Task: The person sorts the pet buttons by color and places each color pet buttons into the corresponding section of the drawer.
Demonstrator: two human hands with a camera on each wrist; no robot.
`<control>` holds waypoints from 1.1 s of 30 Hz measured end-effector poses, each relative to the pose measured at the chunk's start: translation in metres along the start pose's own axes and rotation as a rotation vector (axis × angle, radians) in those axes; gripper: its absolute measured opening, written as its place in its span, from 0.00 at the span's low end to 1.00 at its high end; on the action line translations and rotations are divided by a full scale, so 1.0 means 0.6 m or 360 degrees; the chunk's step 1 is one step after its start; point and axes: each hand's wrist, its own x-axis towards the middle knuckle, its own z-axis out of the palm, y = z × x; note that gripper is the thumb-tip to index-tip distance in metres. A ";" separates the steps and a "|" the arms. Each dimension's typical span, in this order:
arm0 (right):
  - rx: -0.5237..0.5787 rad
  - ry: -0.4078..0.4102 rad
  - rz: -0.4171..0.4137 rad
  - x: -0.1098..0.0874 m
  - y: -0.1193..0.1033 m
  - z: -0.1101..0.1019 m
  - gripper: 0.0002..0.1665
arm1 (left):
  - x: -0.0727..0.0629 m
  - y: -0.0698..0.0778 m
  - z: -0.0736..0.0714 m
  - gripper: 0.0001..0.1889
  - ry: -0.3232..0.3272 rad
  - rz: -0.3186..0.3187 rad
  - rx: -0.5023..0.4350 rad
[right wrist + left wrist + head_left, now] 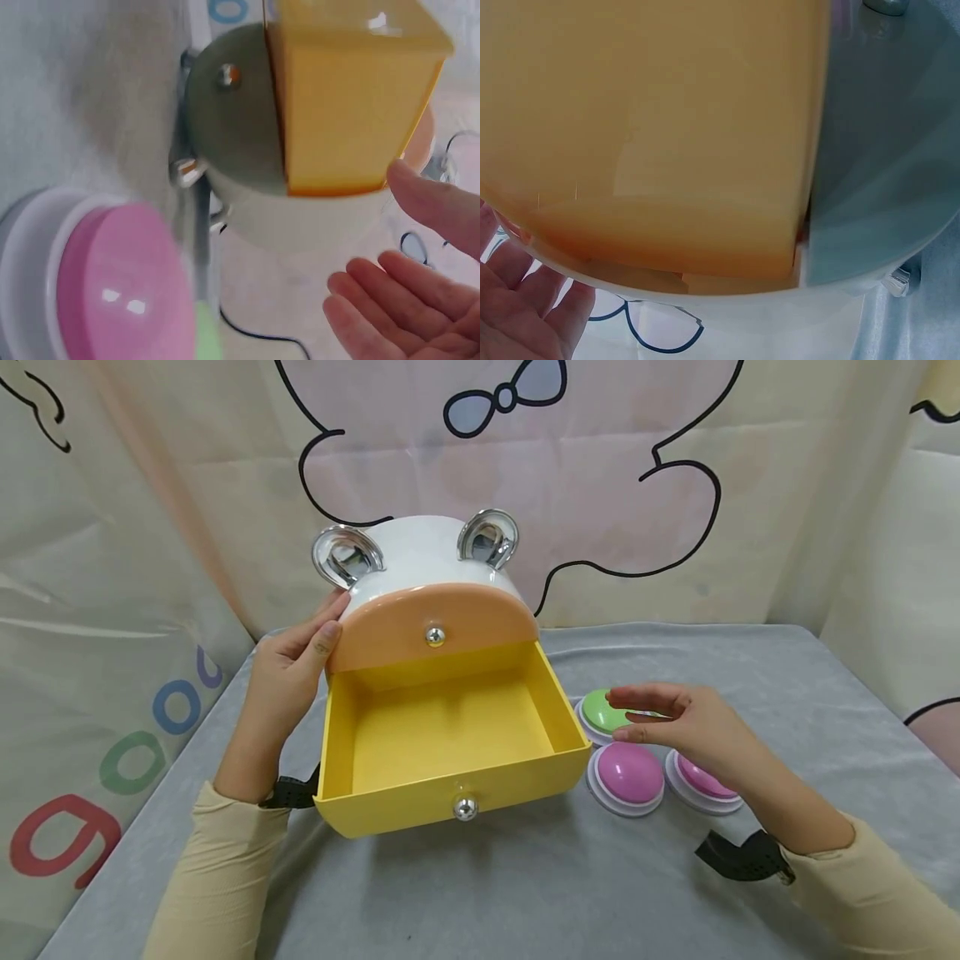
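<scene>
In the head view, a glossy white, rounded cabinet with silvery ears (431, 547) is on the grey cloth-covered tabletop (480, 902), a peach-coloured curved front panel (390, 627) above a yellow plastic box drawer (408, 814) that is pulled well out. The left hand (291, 664) grips the cabinet's upper left side, thumb on the front edge and fingers behind it. The right hand (690, 718) is loosely spread and holds nothing, reaching in from the right in front of a green dome on a pale round base (602, 714), with a nearer pink dome on a white base (632, 772) and a farther-right pink dome (703, 779) by it. The left wrist view shows that hand's fingers at the cabinet's rim; whether they bear weight I cannot tell. In the right wrist view, the thumb is near the drawer's corner, the fingers stand apart from it, and a grey-green lower panel (229, 127) shows under the drawer. The step in hand looks like steadying the cabinet while the drawer is worked; the next move probably calls for the left hand to brace while the right takes the drawer's front or a dome.
</scene>
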 end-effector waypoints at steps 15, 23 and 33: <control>0.0093 0.0155 0.0116 0.053 0.049 -0.002 0.43 | -0.002 -0.003 0.000 0.20 0.0001 -0.0008 -0.0054; 0.0055 0.0101 0.0053 0.074 0.077 0.007 0.51 | -0.001 -0.002 0.001 0.21 0.0008 -0.0021 -0.0020; -0.0027 0.0096 0.0100 0.084 0.093 0.018 0.56 | 0.000 -0.001 0.001 0.21 0.0007 -0.0030 0.0012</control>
